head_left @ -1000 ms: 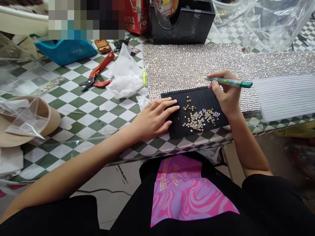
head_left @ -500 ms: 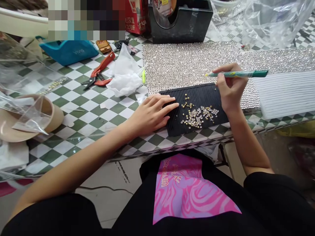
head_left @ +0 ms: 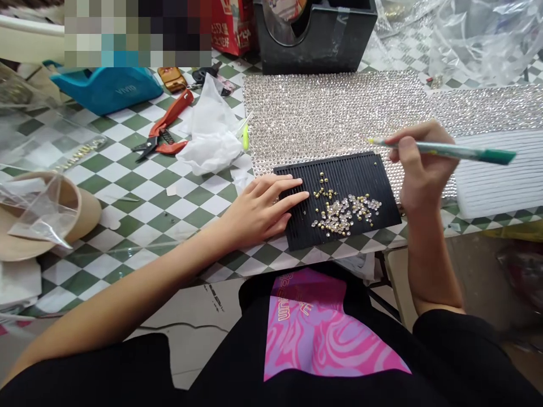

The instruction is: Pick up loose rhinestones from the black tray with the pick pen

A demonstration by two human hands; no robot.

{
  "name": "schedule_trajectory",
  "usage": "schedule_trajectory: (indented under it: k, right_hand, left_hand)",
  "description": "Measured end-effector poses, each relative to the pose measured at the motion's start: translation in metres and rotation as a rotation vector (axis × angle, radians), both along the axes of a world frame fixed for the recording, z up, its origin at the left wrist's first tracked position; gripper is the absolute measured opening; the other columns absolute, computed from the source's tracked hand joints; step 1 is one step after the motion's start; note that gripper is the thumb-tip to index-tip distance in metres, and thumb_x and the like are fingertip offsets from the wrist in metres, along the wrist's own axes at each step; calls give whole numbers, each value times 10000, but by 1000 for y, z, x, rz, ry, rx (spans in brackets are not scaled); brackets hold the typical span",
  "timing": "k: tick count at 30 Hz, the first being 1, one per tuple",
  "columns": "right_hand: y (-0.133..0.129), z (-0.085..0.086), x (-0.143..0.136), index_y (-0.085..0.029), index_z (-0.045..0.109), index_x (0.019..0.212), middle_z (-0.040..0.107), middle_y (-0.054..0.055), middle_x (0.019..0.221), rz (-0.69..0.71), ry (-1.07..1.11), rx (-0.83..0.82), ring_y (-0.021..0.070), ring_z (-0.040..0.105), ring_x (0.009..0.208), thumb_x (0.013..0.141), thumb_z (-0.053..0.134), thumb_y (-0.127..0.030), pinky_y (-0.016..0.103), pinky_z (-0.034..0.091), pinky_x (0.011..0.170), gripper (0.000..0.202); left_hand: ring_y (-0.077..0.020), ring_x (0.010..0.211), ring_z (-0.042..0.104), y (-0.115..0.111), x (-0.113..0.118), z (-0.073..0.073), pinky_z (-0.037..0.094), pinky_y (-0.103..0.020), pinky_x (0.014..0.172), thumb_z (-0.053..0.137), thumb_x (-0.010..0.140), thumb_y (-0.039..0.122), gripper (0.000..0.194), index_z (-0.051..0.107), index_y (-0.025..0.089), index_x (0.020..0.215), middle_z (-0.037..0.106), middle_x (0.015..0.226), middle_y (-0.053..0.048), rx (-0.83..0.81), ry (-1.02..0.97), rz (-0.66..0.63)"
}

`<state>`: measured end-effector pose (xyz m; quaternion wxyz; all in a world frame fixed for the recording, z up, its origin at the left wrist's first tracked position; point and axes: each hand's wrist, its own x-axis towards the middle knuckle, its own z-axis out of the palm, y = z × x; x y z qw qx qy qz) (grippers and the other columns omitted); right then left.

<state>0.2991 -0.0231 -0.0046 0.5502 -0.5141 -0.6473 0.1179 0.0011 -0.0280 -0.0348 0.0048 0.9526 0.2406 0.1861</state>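
1. Front and centre, the black ridged tray [head_left: 356,172] is lying slightly askew on the checkered tabletop [head_left: 203,195].
2. Loose gems [head_left: 337,217] are sitting scattered across the tray's middle — clear ones clustering toward its near side, gold-coloured ones straying toward its far side — and a single stone is lying by its far right corner.
3. Here's the left hand [head_left: 269,209], resting open on the tray's left end, its fingers reaching loosely across the ridges.
4. Over at the tray's right end, the right hand [head_left: 426,167] is gripping a green-ended pen [head_left: 466,151], fingers closing around the barrel.
5. That pen's yellow tip is pointing left, just past the tray's far right corner, over the rhinestone sheet [head_left: 331,113]; whether it's touching, we can't tell.
6. The sheet itself is spreading out beyond the tray's far edge.
7. Right of the tray, a white ribbed panel [head_left: 500,178] is lying flat.
8. Left of the tray, white tissue [head_left: 216,135] is lying crumpled, and farther left red-handled pliers [head_left: 177,108] are resting, handles apart.
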Motion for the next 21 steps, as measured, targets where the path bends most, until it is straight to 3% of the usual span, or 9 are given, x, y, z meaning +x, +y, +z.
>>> schedule_trajectory:
  k: [5, 9, 12, 21]
  right_hand:
    - [-31, 6, -1, -251, 679, 968, 644, -15, 792, -5, -18, -17, 72, 586, 617, 883, 596, -260, 227, 479, 534, 119]
    - [-46, 6, 1, -274, 663, 1116, 675, -3, 910, 110, -47, -126, 111, 675, 754, 819, 644, -182, 251, 563, 642, 312]
    - [-49, 3, 3, -286, 661, 1161, 689, 8, 991, 169, -83, -188, 116, 683, 770, 786, 640, -128, 251, 563, 628, 407]
    - [-51, 1, -1, -270, 716, 1026, 594, -8, 651, 262, -25, -160, 145, 559, 545, 723, 598, -121, 327, 447, 458, 358]
  left_hand:
    - [-254, 1339, 476, -3, -1, 2, 456, -432, 1105, 514, 891, 182, 512, 460, 206, 1400, 533, 1419, -108, -1, -5, 3]
    - [-244, 1326, 483, -4, -1, 2, 442, -412, 1112, 494, 897, 190, 469, 497, 195, 1366, 556, 1392, -103, 14, -19, 12]
    - [-245, 1323, 487, -4, -1, 1, 426, -406, 1124, 487, 904, 194, 457, 508, 190, 1361, 553, 1396, -102, 2, -24, 12]
    - [-223, 1362, 457, -9, -2, 0, 365, -388, 1203, 517, 895, 172, 482, 506, 223, 1374, 544, 1422, -63, -100, -80, 25]
